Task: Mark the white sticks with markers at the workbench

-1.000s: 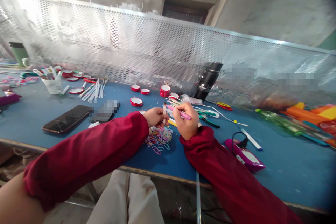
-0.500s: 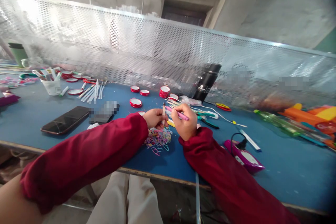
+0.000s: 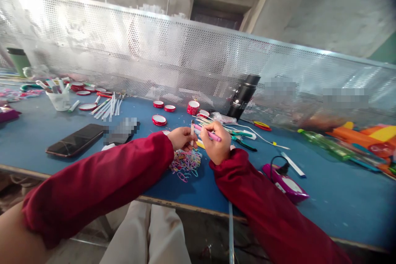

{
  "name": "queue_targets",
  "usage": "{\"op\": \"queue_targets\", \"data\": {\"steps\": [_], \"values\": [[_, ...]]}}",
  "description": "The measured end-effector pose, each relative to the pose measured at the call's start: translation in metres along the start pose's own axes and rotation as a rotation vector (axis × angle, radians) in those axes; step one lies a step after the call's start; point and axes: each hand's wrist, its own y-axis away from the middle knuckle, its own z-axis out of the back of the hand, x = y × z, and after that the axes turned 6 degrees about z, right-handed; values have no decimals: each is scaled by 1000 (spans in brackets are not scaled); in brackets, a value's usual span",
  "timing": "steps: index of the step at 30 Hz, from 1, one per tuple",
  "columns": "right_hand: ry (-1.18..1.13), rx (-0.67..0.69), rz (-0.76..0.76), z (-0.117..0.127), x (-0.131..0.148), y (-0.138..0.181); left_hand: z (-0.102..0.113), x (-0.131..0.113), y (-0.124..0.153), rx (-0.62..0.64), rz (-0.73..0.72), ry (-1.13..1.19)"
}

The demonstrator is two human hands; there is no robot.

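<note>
My left hand pinches a small, pale, upright strip with a dark tip. In my right hand is a pink pen, its front end pointing left at the strip. Whether the pen touches the strip is too small to tell. Both hands are close together above the blue table. Just below them lies a loose heap of colourful small rubber bands. Pliers with teal handles rest to the right of my right hand.
Red-edged round rolls sit behind my hands. A black flask leans against the perforated metal screen. To the left are a phone, white sticks and a cup of pens. A purple box with a plug lies right.
The whole view has shifted very slightly. Both hands keep the same grips on the strip and the pen, in nearly the same place.
</note>
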Motion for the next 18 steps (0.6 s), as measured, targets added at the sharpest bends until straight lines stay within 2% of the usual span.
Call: {"op": "queue_targets", "data": {"steps": [18], "values": [[-4,-58,46,1,-2,-1,1,-2,-1,-24,-13,1]]}}
